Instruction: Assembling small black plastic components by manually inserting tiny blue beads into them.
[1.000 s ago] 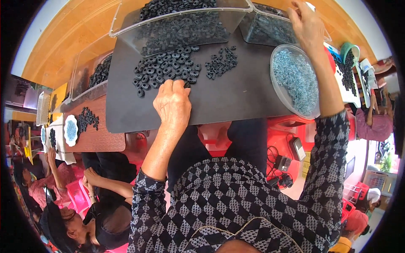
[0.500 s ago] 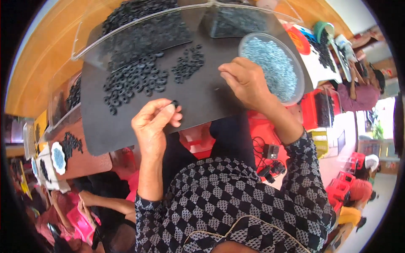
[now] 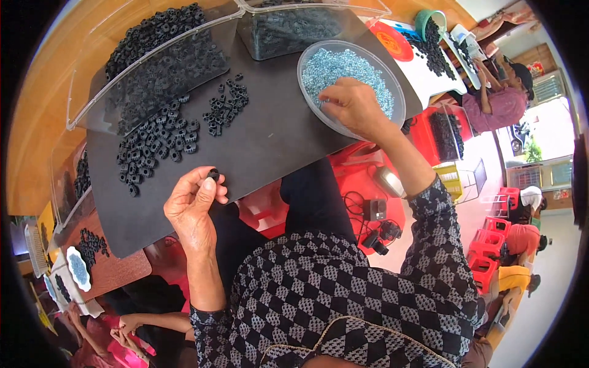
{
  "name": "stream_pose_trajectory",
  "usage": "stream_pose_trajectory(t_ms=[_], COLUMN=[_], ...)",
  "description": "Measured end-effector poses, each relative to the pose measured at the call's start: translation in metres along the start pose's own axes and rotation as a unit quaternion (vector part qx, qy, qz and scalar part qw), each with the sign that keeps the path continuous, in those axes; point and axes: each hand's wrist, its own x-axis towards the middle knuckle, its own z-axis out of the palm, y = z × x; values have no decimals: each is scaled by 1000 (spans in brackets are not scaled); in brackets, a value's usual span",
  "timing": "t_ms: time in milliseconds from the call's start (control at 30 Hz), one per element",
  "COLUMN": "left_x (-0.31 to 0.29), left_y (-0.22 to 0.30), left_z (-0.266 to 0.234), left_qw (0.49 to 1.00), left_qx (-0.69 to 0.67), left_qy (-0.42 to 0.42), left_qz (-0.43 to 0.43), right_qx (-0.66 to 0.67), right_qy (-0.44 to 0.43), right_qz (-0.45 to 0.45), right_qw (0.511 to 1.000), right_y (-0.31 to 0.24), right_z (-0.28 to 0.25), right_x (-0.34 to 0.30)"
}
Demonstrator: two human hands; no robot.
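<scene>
Between the thumb and fingers of my left hand (image 3: 195,195) is a small black plastic piece (image 3: 213,174), held above the near edge of the dark board (image 3: 264,144). My right hand (image 3: 357,109) reaches over a round clear bowl (image 3: 400,113) of small silvery-blue metal pieces (image 3: 346,64). Its fingers are curled in, with the tips at the metal pieces; what they grip, if anything, is hidden. On the board, left of centre, lie a larger heap of black plastic pieces (image 3: 156,142) and a smaller heap of black pieces (image 3: 226,107).
Along the far side stand a clear bin (image 3: 165,64) full of black pieces and a second clear bin (image 3: 294,34). Beyond the bowl are a red plate (image 3: 391,42) and a tipped green basket (image 3: 431,23). Other people work at both sides. Cables and a dark device (image 3: 375,211) lie below right.
My right hand has gone from over the board to the metal pieces in the bowl, fingers still curled. My left hand keeps the black piece. The whole view has shifted somewhat.
</scene>
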Motion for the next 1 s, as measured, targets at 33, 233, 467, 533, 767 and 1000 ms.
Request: stream_pose_trajectory(t_ms=[33, 233, 467, 533, 767, 1000], left_x=[-1, -2, -1, -1, -1, -5], left_y=[0, -3, -1, -2, -5, -6], left_z=[0, 1, 1, 1, -1, -2], left_qw=[1000, 1000, 1000, 1000, 1000, 1000], left_qx=[1, 5, 7, 8, -2, 0], left_qy=[1, -8, -8, -6, -12, -15], left_qz=[1, 10, -1, -3, 2, 4], right_qx=[-26, -45, -66, -86, -73, -23], right_qy=[9, -3, 30, 13, 23, -22], right_qz=[-41, -34, -23, -45, -85, -116], right_qw=[999, 998, 997, 995, 993, 993], right_y=[2, 9, 4, 7, 14, 2], right_z=[4, 8, 8, 9, 13, 4], right_x=[0, -5, -8, -7, -3, -1])
